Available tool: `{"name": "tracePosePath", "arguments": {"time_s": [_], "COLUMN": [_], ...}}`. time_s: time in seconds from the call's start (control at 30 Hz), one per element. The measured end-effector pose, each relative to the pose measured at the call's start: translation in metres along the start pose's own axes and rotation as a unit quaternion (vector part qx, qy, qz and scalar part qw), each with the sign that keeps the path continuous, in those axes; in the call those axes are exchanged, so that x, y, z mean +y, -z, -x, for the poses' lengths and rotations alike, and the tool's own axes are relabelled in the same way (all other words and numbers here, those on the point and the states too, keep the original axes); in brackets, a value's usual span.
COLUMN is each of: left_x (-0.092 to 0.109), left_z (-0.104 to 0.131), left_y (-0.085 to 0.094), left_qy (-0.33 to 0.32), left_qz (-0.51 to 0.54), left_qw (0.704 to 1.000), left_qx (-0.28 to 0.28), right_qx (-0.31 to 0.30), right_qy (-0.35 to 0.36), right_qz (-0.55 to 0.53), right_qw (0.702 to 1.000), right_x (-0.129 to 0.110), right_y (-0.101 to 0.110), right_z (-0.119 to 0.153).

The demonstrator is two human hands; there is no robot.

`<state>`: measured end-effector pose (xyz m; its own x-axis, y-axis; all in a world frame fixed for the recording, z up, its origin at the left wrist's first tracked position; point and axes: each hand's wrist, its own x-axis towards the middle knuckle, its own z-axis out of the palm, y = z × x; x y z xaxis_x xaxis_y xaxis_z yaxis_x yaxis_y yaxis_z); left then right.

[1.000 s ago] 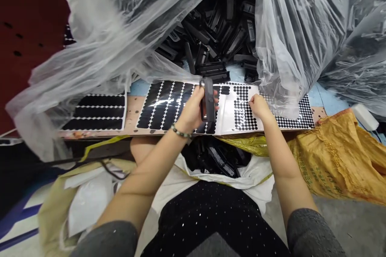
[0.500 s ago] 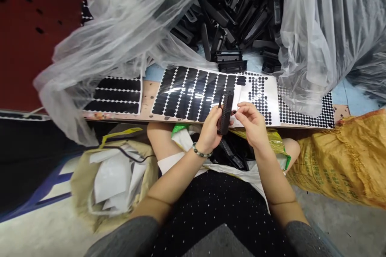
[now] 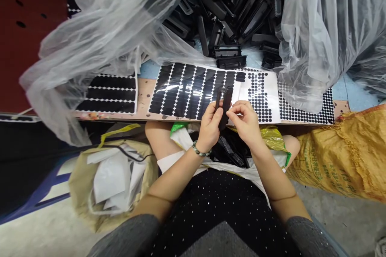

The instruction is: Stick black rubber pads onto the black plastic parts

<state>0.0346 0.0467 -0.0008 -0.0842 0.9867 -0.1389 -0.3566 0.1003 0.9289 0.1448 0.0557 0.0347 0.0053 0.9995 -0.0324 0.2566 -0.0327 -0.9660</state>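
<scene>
My left hand is wrapped round a long black plastic part, held tilted over the table's front edge. My right hand has thumb and forefinger pinched together at the part's right side; whatever lies between those fingertips is hidden. Behind the part is a sheet of black strip stickers. To its right lies a white backing sheet with small round black stickers, with some of its dots gone. Below my hands, more black plastic parts sit in an open bag on my lap.
A heap of black plastic parts lies at the back between clear plastic sheeting and a second plastic bag. More dot stickers are at the right. A bag of white paper scraps stands lower left, a yellow woven sack lower right.
My right fingertips have moved left, up against the black part. The small dark dot seen at them before is now out of sight. The part has turned in my left hand.
</scene>
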Motion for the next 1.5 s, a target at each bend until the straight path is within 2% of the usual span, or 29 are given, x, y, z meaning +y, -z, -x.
{"name": "tracePosePath", "arguments": {"time_s": [0.1, 0.2, 0.27, 0.33, 0.4, 0.5, 0.57, 0.63, 0.7, 0.8, 0.87, 0.97, 1.07, 1.17, 1.23, 1.33, 1.5], "left_x": [0.001, 0.011, 0.020, 0.029, 0.034, 0.032, 0.026, 0.020, 0.015, 0.011, 0.009, 0.012, 0.021, 0.035, 0.045, 0.057, 0.069], "left_z": [0.000, -0.010, -0.025, -0.045, -0.068, -0.100, -0.116, -0.127, -0.133, -0.134, -0.134, -0.134, -0.125, -0.107, -0.092, -0.074, -0.063], "left_y": [0.005, 0.012, 0.017, 0.018, 0.013, -0.005, -0.018, -0.025, -0.027, -0.024, -0.023, -0.023, -0.020, -0.014, -0.010, -0.008, -0.009], "left_qy": [0.001, 0.023, 0.033, 0.024, 0.014, 0.043, 0.092, 0.137, 0.150, 0.123, 0.115, 0.134, 0.160, 0.189, 0.202, 0.208, 0.191], "left_qz": [-0.040, -0.007, 0.024, 0.037, 0.027, -0.015, -0.052, -0.080, -0.086, -0.083, -0.090, -0.086, -0.053, -0.013, 0.005, 0.012, -0.007], "left_qw": [0.999, 0.999, 0.999, 0.999, 0.999, 0.997, 0.990, 0.984, 0.983, 0.987, 0.986, 0.985, 0.984, 0.976, 0.969, 0.962, 0.960], "left_qx": [-0.007, -0.027, -0.021, -0.007, -0.015, -0.070, -0.089, -0.081, -0.066, -0.069, -0.075, -0.070, -0.062, -0.103, -0.140, -0.178, -0.204], "right_qx": [0.014, 0.017, 0.056, 0.129, 0.165, 0.157, 0.146, 0.147, 0.164, 0.168, 0.146, 0.101, 0.071, 0.069, 0.037, -0.010, -0.023], "right_qy": [-0.014, -0.041, -0.044, -0.043, -0.055, -0.048, -0.008, 0.019, 0.007, -0.037, -0.027, 0.062, 0.131, 0.114, 0.096, 0.091, 0.108], "right_qz": [0.014, 0.027, 0.069, 0.136, 0.192, 0.233, 0.240, 0.239, 0.238, 0.250, 0.261, 0.245, 0.150, 0.038, 0.001, -0.001, 0.021], "right_qw": [1.000, 0.999, 0.995, 0.981, 0.966, 0.958, 0.960, 0.960, 0.957, 0.953, 0.954, 0.962, 0.977, 0.990, 0.995, 0.996, 0.994], "right_x": [0.005, 0.014, 0.020, 0.027, 0.033, 0.041, 0.046, 0.049, 0.051, 0.051, 0.049, 0.045, 0.038, 0.027, 0.016, 0.002, -0.009], "right_y": [-0.001, 0.007, 0.016, 0.024, 0.027, 0.023, 0.019, 0.018, 0.019, 0.017, 0.013, 0.011, 0.023, 0.042, 0.051, 0.055, 0.053], "right_z": [-0.003, -0.018, -0.038, -0.062, -0.085, -0.105, -0.107, -0.104, -0.102, -0.103, -0.104, -0.100, -0.091, -0.083, -0.079, -0.074, -0.065]}}
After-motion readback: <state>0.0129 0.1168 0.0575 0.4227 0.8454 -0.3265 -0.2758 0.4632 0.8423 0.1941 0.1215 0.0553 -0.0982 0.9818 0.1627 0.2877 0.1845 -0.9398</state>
